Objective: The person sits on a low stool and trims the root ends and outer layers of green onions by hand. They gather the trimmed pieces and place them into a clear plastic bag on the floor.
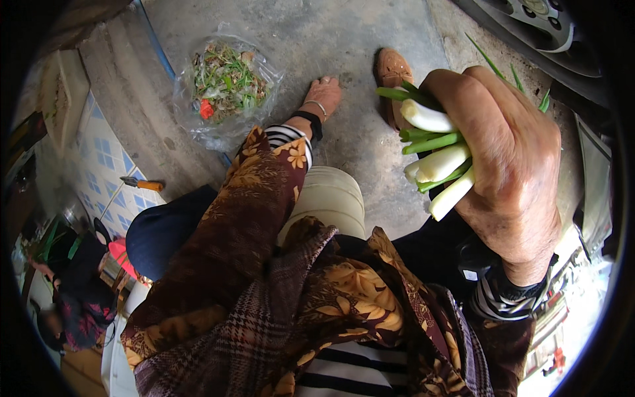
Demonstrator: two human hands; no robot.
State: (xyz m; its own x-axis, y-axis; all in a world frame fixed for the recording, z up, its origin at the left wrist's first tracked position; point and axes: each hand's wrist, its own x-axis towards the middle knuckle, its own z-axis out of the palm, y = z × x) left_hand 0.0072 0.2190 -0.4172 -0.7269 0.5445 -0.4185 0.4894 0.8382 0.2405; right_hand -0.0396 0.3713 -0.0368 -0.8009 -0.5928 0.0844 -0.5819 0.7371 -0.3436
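Note:
My right hand (516,159) is raised close to the camera, its fingers wrapped around a bunch of spring onions (444,161). Cut white stalk ends and short green pieces stick out on the left of the fist, and thin green leaf tips show beyond the knuckles. My left hand (323,94), with a ring and a bangle, reaches low over the concrete floor. Its fingers point away and are mostly hidden, so what they hold cannot be made out. Left of it lies a clear plastic bag (270,101) holding green trimmings, dry peelings and a red scrap.
A pale plastic bucket (325,198) stands between my legs, and a brown shoe (392,67) is ahead. An orange-handled knife (149,185) lies on blue-and-white tiles beside a concrete ledge (144,94). A blue hose (158,42) runs past the bag. Upper right is a vehicle wheel (540,20); another person (82,293) is lower left.

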